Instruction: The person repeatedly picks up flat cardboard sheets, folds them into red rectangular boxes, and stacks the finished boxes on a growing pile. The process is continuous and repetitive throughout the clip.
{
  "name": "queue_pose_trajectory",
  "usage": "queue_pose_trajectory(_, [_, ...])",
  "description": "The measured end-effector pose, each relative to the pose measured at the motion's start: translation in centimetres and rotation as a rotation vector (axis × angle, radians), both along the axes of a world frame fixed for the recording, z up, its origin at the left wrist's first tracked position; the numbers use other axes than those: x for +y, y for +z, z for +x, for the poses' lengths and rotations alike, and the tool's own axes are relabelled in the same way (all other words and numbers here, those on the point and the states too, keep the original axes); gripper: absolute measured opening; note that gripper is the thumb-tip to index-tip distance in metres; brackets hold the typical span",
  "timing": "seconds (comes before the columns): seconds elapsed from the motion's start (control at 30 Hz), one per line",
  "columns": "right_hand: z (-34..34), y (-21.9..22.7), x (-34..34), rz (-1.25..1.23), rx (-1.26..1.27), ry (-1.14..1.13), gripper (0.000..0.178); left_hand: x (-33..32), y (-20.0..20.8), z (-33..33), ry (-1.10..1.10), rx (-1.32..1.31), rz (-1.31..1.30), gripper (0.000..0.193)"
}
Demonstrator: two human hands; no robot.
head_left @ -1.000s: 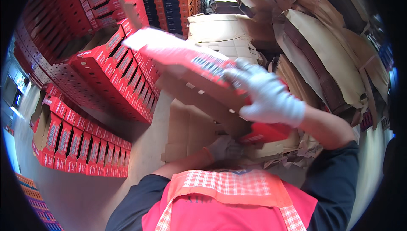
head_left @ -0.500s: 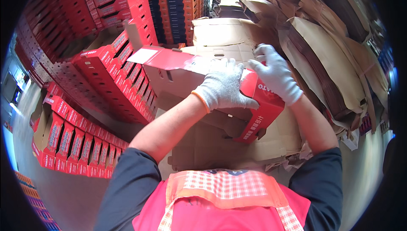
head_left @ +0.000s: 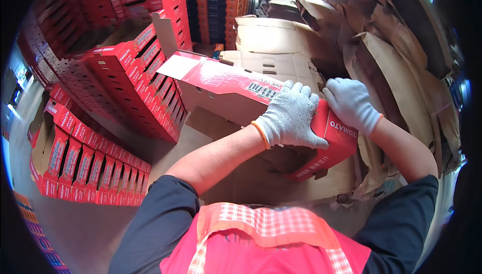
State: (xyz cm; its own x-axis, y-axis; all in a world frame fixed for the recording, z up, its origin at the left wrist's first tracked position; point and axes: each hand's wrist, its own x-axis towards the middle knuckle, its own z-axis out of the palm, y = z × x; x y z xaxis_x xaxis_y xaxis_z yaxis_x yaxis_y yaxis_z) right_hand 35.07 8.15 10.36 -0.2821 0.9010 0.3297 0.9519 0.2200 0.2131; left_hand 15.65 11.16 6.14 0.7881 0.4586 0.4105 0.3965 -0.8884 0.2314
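A partly folded red cardboard carton [head_left: 221,77] lies in front of me, its long printed side running away to the left and its plain brown inside showing. My left hand [head_left: 293,116], in a pale knitted glove with an orange cuff, grips the carton's top edge near the right end. Its fingers lie over the far side and the thumb stretches along the near side. My right hand [head_left: 351,104], gloved too, has its fingers curled at the far right corner of the carton's end panel [head_left: 337,132]. What those fingertips press on is partly hidden.
Flat brown cardboard sheets [head_left: 273,40] lie under and beyond the carton. Bundled cardboard [head_left: 401,73] leans in a heap on the right. Folded red cartons stand in a tall stack [head_left: 113,80] on the left and a lower row [head_left: 93,168] nearer me. Dark and orange boxes [head_left: 216,8] rise behind.
Both hands and the carton have shifted to the right in view. The right hand's fingers, raised and spread before, are now curled down at the carton's corner.
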Motion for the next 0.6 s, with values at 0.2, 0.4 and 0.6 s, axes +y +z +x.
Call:
queue_pose_trajectory(0.2, [-1.9, -1.0, 1.5, -0.194, 0.436, -0.122, 0.026, -1.0, -1.3, -0.7, -0.051, -0.250, -0.025, 0.111])
queue_pose_trajectory(0.4, [-6.7, -1.1, -2.1, -0.241, 0.328, 0.143, 0.066, 1.4, -2.7, -3.3, -0.411, -0.903, -0.744, 0.069])
queue_pose_trajectory(0.6, [1.7, -2.6, 0.3, -0.114, 0.927, 0.158, 0.054, -4.0, -6.8, -13.7, -0.267, -0.118, -0.137, 0.106])
